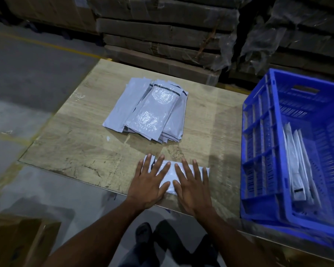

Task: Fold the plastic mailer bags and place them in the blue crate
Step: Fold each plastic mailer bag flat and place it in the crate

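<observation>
**Mailer bag under both palms: set the crease before you lift**

Mailer bag (181, 175) lies folded at the near edge of the tabletop (69, 143), and you have both hands flat on it. Your left hand (149, 183) covers its left half, your right hand (191, 186) its right half; fingers spread, palms down, nothing gripped by either.

To do this step well, press from the middle outward so trapped air escapes toward the open ends; this slick film looks likely to spring back if you only pat it. Keep the layered edges lined up under your fingers while you press, and run one palm along the fold line to sharpen it.

Only then pinch the bundle along the creased side, so that it stays shut on the way across. The blue crate (258, 132) stands to your right, well apart from the bag, with several folded bags (297, 170) leaning inside. The unfolded pile (152, 110) waits mid-tabletop.
</observation>
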The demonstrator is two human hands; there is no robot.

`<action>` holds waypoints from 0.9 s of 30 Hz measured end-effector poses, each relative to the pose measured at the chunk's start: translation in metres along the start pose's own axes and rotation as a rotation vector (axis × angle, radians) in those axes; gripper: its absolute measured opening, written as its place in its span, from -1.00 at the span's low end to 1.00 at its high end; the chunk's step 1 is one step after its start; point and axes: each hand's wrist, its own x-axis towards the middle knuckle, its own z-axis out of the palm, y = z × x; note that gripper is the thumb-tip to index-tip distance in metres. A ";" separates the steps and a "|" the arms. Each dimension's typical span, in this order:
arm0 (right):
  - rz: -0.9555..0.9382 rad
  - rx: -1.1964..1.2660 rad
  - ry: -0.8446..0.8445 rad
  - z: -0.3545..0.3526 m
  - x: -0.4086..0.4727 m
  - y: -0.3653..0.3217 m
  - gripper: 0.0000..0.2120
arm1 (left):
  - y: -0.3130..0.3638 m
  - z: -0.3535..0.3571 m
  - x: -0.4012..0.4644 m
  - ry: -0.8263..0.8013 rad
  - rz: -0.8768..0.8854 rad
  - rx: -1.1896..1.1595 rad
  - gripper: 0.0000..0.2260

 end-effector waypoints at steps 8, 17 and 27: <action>-0.010 0.071 -0.037 -0.002 -0.003 0.014 -0.42 | 0.000 0.000 0.001 -0.033 -0.009 0.001 -0.39; -0.260 -0.104 -0.121 -0.019 -0.011 0.023 -0.26 | -0.005 -0.008 0.005 -0.127 0.023 -0.030 -0.37; -0.268 -0.005 -0.317 -0.059 -0.002 0.028 -0.32 | -0.015 -0.029 0.006 -0.107 0.142 0.083 -0.23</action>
